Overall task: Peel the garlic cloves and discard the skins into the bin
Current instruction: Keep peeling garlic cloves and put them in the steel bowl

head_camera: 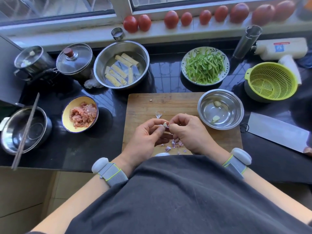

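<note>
1. A dark table point(104, 149) carries a wooden cutting board point(168, 103).
2. Both hands, left hand point(148, 135) and right hand point(189, 132), pinch one garlic clove point(165, 124) above the board.
3. Purple skins point(173, 144) lie beneath them.

Both forearms angled inward, grey wristbands on each. Left hand point(148, 134) and right hand point(187, 130) meeting fingertip to fingertip, fingers curled, pinching 1 garlic clove point(165, 124) between them.

White plastic jug point(280, 48) lying on its side at the counter's back right: a label with a red strip and a blue square mark. Print too blurred to read. No other lettering legible anywhere.
</note>
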`<state>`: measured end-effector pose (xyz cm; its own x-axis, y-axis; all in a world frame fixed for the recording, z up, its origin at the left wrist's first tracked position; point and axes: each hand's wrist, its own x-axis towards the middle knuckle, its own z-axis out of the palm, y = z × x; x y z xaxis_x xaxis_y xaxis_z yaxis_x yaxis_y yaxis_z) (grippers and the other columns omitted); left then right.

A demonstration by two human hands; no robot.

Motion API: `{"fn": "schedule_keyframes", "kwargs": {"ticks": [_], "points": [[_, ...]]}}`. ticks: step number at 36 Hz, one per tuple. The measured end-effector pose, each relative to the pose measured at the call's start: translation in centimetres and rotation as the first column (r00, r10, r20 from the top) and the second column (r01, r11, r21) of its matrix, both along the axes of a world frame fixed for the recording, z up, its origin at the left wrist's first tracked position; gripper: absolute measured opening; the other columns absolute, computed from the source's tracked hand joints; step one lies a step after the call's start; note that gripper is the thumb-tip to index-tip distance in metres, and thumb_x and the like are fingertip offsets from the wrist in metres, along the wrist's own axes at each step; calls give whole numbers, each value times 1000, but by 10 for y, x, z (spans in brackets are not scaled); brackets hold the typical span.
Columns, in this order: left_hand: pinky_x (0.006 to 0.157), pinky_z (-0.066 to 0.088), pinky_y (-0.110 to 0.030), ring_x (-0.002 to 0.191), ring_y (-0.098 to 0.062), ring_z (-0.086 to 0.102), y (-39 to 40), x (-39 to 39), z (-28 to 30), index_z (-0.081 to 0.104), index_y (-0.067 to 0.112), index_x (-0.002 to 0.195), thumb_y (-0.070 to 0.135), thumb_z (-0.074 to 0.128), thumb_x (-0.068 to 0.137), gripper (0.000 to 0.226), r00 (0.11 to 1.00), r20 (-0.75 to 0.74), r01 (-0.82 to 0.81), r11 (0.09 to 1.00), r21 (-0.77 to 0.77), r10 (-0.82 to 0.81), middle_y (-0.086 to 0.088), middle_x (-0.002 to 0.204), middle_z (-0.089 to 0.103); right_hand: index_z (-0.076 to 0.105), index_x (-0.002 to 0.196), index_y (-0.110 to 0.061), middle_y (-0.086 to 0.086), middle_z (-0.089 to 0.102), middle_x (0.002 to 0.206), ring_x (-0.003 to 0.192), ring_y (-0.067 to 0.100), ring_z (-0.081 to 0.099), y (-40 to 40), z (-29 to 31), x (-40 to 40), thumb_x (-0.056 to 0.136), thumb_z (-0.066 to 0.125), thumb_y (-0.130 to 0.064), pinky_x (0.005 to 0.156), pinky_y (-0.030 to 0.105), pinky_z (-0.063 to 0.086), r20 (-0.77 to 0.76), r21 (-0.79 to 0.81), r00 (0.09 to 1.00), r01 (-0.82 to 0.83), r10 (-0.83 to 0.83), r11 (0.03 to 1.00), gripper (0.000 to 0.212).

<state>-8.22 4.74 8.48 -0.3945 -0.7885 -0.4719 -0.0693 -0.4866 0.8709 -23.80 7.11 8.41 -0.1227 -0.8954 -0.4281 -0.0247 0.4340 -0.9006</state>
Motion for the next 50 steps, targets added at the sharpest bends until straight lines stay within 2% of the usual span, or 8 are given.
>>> {"fn": "schedule_keyframes", "kwargs": {"ticks": [10, 13, 17, 20, 27, 32, 39, 50], "points": [[78, 56, -36, 79, -24, 66, -5, 6, -5, 56, 9, 113, 12, 41, 106, 17, 950, -220, -171, 960, 221, 220, -9, 91, 69, 64, 69, -11, -1, 58, 61, 59, 15, 50, 2, -20, -7, 81, 64, -11, 63, 33, 45, -198, 64, 980, 26, -13, 998, 12], [76, 56, -35, 77, -23, 65, -5, 8, -5, 59, 9, 111, 13, 42, 105, 19, 939, -248, -164, 946, 280, 237, -11, 92, 69, 62, 70, -18, -6, 62, 69, 71, 17, 56, 4, -34, -12, 86, 60, -25, 65, 33, 43, -493, 95, 865, -55, 96, 994, 18], [72, 56, -32, 73, -22, 64, -4, 8, -8, 60, 9, 111, 12, 41, 106, 20, 960, -208, -127, 955, 268, 186, -12, 90, 68, 66, 85, -21, -1, 67, 87, 86, 26, 61, 5, -44, -16, 97, 54, -31, 76, 36, 49, -643, 191, 717, -189, 268, 963, 20], [70, 55, -31, 70, -20, 63, -5, 7, -10, 60, 8, 112, 11, 42, 106, 19, 982, -132, -108, 971, 212, 138, -12, 88, 68, 70, 103, -23, -4, 64, 96, 93, 21, 60, 4, -40, -16, 92, 54, -14, 83, 34, 49, -641, 147, 720, -225, 266, 963, 21], [68, 58, -29, 69, -18, 64, -3, 3, -9, 63, 6, 110, 6, 49, 103, 16, 999, 30, -35, 999, 12, 35, -9, 82, 70, 74, 84, -26, -15, 66, 68, 62, 0, 60, 1, -5, -5, 91, 69, -19, 60, 10, 44, -395, -106, 913, -157, 104, 982, 11], [71, 58, -32, 69, -19, 65, -3, 2, -8, 65, 10, 105, 3, 50, 103, 17, 991, 135, 18, 993, -119, -2, -3, 75, 70, 75, 82, -25, -10, 70, 67, 59, 4, 65, 0, -1, 1, 88, 70, -15, 63, 19, 54, -380, -118, 922, -129, 76, 985, 12], [75, 59, -31, 69, -13, 68, -4, 3, -5, 70, 16, 103, 4, 55, 100, 19, 951, 309, 131, 942, -309, -31, -8, 81, 73, 77, 84, -15, -6, 70, 62, 53, 4, 67, 0, 5, 1, 90, 71, -12, 54, 12, 50, -312, -112, 948, -100, 60, 989, 9], [79, 59, -41, 75, -14, 72, -4, 2, -1, 73, 20, 103, 9, 59, 98, 18, 876, 481, 268, 851, -452, -21, 2, 79, 75, 71, 77, -24, -13, 65, 60, 56, 1, 65, 3, 2, 3, 87, 72, -16, 54, 7, 46, -441, -166, 897, -109, 24, 980, 13]]}}
